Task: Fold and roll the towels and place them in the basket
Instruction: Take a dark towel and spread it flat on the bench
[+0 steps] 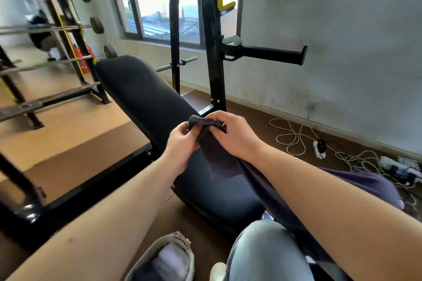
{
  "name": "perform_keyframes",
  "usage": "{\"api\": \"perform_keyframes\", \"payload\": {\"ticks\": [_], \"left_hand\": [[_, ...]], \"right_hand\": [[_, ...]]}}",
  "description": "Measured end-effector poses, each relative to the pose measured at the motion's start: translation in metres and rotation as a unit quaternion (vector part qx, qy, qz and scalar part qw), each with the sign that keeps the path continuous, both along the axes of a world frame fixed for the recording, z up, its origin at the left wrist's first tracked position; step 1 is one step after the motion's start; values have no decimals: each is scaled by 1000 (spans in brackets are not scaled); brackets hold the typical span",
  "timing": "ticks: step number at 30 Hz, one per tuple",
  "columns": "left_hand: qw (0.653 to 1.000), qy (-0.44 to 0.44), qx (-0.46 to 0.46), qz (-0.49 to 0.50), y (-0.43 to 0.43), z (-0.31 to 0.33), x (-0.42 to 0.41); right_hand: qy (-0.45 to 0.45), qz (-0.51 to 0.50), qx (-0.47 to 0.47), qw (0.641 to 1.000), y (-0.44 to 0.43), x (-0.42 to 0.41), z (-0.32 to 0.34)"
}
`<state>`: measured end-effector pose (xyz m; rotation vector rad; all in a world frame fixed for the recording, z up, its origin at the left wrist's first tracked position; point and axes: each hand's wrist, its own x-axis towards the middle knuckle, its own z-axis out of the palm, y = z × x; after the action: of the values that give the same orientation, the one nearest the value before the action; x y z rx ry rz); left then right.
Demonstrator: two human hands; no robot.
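Note:
A dark purple-grey towel hangs over the black bench seat and trails to the right under my right forearm. My left hand pinches the towel's top edge from the left. My right hand grips the same bunched edge from the right, close beside the left. A grey fabric basket stands at the bottom centre by my knee, with a white rolled towel and a darker one inside.
The black weight bench backrest slopes up to the left, with its upright rack behind. A barbell rack stands at left. White cables and power strips lie on the brown floor at right, near the wall.

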<state>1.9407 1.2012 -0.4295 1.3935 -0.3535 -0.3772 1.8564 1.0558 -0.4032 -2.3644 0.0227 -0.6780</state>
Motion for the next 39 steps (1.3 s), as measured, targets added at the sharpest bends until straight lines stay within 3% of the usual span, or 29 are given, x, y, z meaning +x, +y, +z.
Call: {"api": "perform_keyframes", "payload": {"ticks": [9, 14, 16, 20, 24, 29, 33, 36, 39], "left_hand": [[993, -68, 49, 79, 29, 31, 28], [987, -118, 74, 76, 53, 47, 42], [975, -164, 141, 39, 65, 48, 50], [919, -250, 304, -10, 83, 42, 59], [909, -272, 314, 19, 96, 38, 65], [865, -322, 384, 37, 107, 52, 69], [825, -358, 436, 23, 113, 70, 67], [821, -355, 446, 33, 121, 78, 65], [835, -352, 415, 78, 126, 85, 59]], "right_hand": [[-28, 60, -116, 991, 36, 50, 31], [-76, -2, 29, 997, 49, 76, 41], [-69, -34, 52, 996, 49, 83, 45], [-43, -50, 70, 995, 46, 90, 53], [-35, -63, 42, 997, 43, 95, 61], [-22, -112, 19, 993, 33, 94, 90], [-23, -81, 121, 989, 31, 87, 118], [-70, -100, 188, 975, 26, 81, 138], [-108, -136, 146, 974, 20, 69, 156]]}}
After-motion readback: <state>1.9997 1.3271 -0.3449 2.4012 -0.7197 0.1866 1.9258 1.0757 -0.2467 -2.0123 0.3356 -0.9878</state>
